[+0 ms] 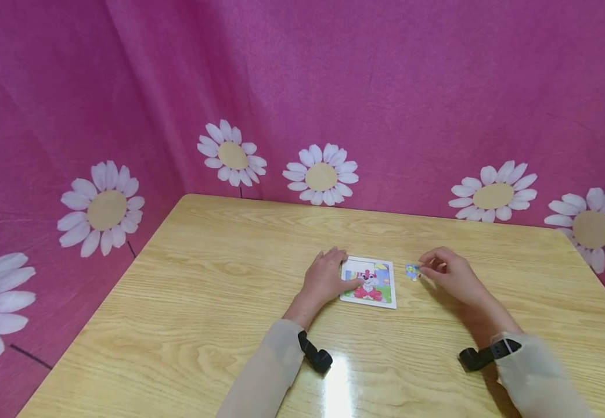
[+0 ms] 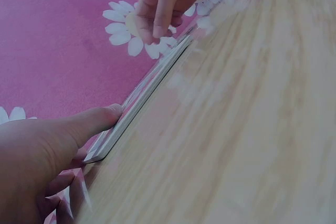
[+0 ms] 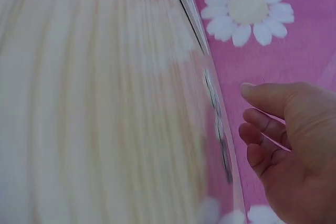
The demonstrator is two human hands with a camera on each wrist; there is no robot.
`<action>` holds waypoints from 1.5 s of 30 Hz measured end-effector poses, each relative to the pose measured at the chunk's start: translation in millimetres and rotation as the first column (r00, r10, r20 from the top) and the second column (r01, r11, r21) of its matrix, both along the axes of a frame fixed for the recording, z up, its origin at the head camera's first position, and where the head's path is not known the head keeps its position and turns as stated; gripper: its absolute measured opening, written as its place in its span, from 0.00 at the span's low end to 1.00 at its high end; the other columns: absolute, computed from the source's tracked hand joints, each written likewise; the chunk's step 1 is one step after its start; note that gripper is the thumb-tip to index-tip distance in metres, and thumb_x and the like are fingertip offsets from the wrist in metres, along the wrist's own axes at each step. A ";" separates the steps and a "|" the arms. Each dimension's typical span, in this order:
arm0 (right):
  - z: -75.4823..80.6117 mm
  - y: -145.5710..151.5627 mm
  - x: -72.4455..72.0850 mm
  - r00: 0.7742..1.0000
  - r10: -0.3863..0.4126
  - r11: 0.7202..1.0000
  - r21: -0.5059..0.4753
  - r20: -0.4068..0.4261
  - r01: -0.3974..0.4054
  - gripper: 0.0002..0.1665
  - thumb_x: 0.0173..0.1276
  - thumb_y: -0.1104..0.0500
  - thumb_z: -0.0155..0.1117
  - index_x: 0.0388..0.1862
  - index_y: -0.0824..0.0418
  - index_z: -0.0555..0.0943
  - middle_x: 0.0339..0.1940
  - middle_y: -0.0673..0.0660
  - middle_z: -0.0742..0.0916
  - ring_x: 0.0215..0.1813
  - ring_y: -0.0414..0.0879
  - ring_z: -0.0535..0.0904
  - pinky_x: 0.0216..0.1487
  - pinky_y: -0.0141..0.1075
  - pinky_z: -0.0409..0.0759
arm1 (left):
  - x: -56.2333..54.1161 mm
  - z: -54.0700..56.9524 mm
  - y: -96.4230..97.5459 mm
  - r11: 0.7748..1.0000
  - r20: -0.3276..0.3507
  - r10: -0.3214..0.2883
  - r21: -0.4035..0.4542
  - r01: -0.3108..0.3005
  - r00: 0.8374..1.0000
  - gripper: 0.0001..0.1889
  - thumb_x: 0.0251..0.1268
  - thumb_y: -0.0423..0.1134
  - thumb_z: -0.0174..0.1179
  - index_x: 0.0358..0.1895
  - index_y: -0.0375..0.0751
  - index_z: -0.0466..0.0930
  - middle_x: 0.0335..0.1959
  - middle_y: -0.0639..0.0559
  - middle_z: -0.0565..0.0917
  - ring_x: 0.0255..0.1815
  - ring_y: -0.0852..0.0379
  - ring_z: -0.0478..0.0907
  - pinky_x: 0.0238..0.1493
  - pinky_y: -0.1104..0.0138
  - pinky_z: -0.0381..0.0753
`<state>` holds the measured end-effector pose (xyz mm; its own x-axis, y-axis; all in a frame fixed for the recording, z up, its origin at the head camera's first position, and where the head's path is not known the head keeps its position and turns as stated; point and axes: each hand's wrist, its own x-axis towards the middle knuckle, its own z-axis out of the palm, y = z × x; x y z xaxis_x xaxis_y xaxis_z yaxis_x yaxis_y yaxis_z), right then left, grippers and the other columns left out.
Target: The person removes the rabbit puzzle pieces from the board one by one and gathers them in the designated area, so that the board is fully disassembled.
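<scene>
A square picture puzzle in a white frame, showing a red and white cartoon animal, lies flat on the wooden table. My left hand holds it at its left side, the thumb over the picture and the fingers along the outer edge. From the left wrist view, that thumb lies on the frame's rim. Right of the frame are small blue and yellow puzzle pieces, also seen edge-on as thin pieces. Close beside them hovers my right hand, fingers loosely curled, nothing visible between thumb and fingers.
The light wooden table reaches back to a pink curtain printed with white daisies. Another curtain side borders the table at the left. Each wrist wears a black strap with a camera.
</scene>
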<state>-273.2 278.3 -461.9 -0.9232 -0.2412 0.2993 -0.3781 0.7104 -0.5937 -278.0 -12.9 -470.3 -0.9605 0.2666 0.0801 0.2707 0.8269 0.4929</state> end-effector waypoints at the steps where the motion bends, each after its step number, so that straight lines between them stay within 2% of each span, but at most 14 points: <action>1: 0.2 -4.0 -0.7 1.000 0.003 1.000 0.005 0.006 -0.004 0.09 0.63 0.66 0.68 0.42 0.65 0.80 0.32 0.57 0.80 0.30 0.32 0.70 0.28 0.25 0.70 | 0.0 -0.2 0.1 1.000 0.002 0.001 -0.004 -0.001 1.000 0.37 0.56 0.62 0.67 0.64 0.44 0.74 0.70 0.52 0.74 0.77 0.54 0.62 0.80 0.62 0.57; 9: -0.7 -33.6 -7.8 0.997 0.062 0.997 0.034 0.055 -0.064 0.09 0.61 0.63 0.71 0.40 0.63 0.82 0.35 0.57 0.82 0.34 0.36 0.73 0.36 0.26 0.74 | 0.3 -0.9 0.8 1.000 0.005 0.005 -0.007 -0.005 1.000 0.37 0.56 0.62 0.66 0.65 0.44 0.74 0.70 0.52 0.74 0.77 0.54 0.62 0.80 0.61 0.57; 18: -1.8 -52.5 -15.2 0.988 0.134 0.989 0.044 0.080 -0.138 0.11 0.61 0.62 0.71 0.41 0.65 0.83 0.35 0.58 0.81 0.36 0.40 0.73 0.36 0.28 0.72 | 0.3 0.6 0.7 1.000 0.002 0.002 -0.011 -0.002 1.000 0.37 0.55 0.63 0.66 0.64 0.44 0.74 0.70 0.51 0.74 0.77 0.54 0.63 0.79 0.60 0.58; 23: -0.6 -57.7 -16.9 0.985 0.145 0.985 0.080 0.098 -0.153 0.12 0.61 0.62 0.72 0.41 0.66 0.82 0.32 0.56 0.78 0.34 0.41 0.70 0.33 0.28 0.68 | -0.7 -1.6 0.7 1.000 0.000 0.000 -0.015 0.000 1.000 0.38 0.55 0.63 0.66 0.65 0.44 0.74 0.70 0.52 0.74 0.77 0.54 0.62 0.79 0.60 0.58; 34: 5.6 -61.7 -17.0 0.976 0.158 0.979 0.103 0.149 -0.174 0.12 0.64 0.61 0.69 0.42 0.67 0.79 0.35 0.57 0.77 0.37 0.42 0.69 0.36 0.28 0.67 | -0.1 0.0 0.5 1.000 -0.005 0.000 -0.024 0.000 1.000 0.37 0.56 0.63 0.66 0.65 0.43 0.74 0.70 0.51 0.74 0.77 0.54 0.63 0.80 0.61 0.56; 45: 9.8 -65.3 -15.3 0.976 0.169 0.975 0.122 0.140 -0.186 0.12 0.63 0.66 0.68 0.41 0.69 0.76 0.35 0.58 0.77 0.38 0.43 0.69 0.37 0.29 0.67 | 0.6 1.2 1.6 1.000 0.005 0.002 -0.015 -0.002 1.000 0.37 0.56 0.62 0.67 0.63 0.43 0.75 0.70 0.51 0.73 0.77 0.55 0.62 0.81 0.61 0.54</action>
<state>-288.5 213.0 -452.1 -0.8903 -0.4347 0.1357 -0.4327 0.7147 -0.5495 -277.4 -11.2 -469.2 -0.9613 0.2662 0.0713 0.2669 0.8348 0.4815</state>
